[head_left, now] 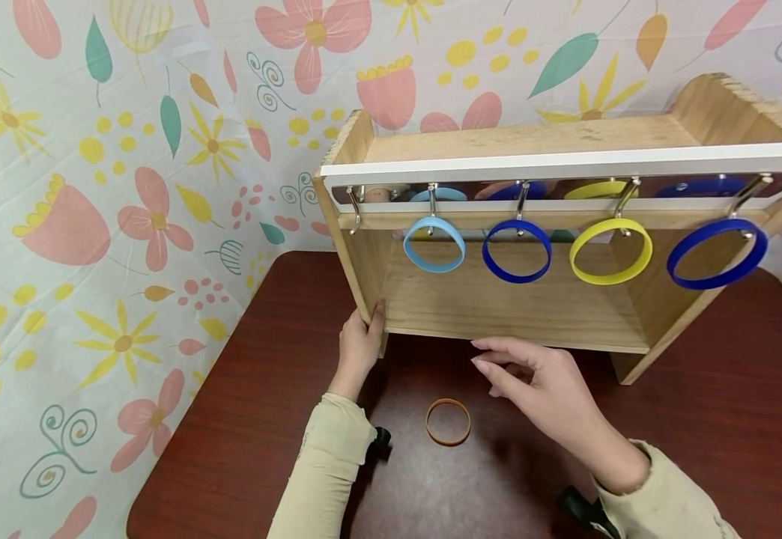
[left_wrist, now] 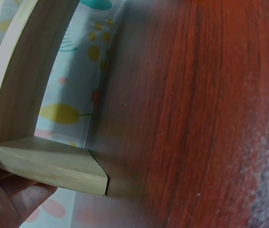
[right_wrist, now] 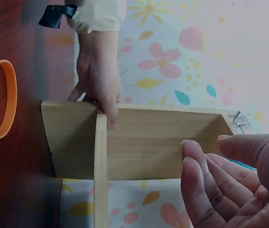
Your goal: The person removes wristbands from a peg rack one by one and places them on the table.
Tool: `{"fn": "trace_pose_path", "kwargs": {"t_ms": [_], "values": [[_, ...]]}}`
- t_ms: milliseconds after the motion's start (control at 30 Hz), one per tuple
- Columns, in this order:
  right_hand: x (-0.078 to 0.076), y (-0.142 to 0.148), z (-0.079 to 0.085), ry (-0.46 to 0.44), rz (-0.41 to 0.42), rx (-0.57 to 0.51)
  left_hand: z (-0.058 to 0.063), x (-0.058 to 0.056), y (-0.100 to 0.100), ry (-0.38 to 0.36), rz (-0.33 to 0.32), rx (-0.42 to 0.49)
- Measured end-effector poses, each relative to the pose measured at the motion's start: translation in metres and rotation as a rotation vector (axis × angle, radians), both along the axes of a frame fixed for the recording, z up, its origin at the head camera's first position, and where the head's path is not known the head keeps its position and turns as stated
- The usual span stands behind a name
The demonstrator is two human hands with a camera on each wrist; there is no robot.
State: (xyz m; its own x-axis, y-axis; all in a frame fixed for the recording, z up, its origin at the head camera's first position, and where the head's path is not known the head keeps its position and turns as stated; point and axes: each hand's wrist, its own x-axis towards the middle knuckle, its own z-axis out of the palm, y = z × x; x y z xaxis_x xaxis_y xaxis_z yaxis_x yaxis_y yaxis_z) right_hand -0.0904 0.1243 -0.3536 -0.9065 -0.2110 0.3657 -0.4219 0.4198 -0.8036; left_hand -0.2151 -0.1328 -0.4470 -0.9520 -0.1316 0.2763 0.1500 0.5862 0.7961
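Note:
My left hand (head_left: 359, 346) grips the lower left side panel of a wooden shelf (head_left: 512, 299), thumb on the inner face. In the left wrist view, fingers (left_wrist: 32, 197) lie against the panel's outer side. My right hand (head_left: 542, 382) hovers in front of the shelf, fingers loosely bent and holding nothing. An orange silicone wristband (head_left: 448, 421) lies on the table between the hands. From hooks along the shelf's front hang a light blue wristband (head_left: 434, 245), a dark blue wristband (head_left: 517, 251), a yellow wristband (head_left: 610, 251) and another dark blue wristband (head_left: 717, 254).
A metal hook (head_left: 354, 209) sits at the left end of the white-edged hook strip (head_left: 566, 161). The dark reddish wooden table (head_left: 229, 419) carries the shelf. A floral-print cloth (head_left: 128, 187) covers the wall behind and to the left.

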Motion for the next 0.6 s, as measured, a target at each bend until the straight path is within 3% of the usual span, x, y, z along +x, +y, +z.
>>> {"fn": "trace_pose_path", "kwargs": {"t_ms": [600], "values": [[-0.0038,0.0017,0.0101,0.050,-0.004,-0.063,0.0005,0.0005,-0.0002,0.006,-0.012,0.010]]}}
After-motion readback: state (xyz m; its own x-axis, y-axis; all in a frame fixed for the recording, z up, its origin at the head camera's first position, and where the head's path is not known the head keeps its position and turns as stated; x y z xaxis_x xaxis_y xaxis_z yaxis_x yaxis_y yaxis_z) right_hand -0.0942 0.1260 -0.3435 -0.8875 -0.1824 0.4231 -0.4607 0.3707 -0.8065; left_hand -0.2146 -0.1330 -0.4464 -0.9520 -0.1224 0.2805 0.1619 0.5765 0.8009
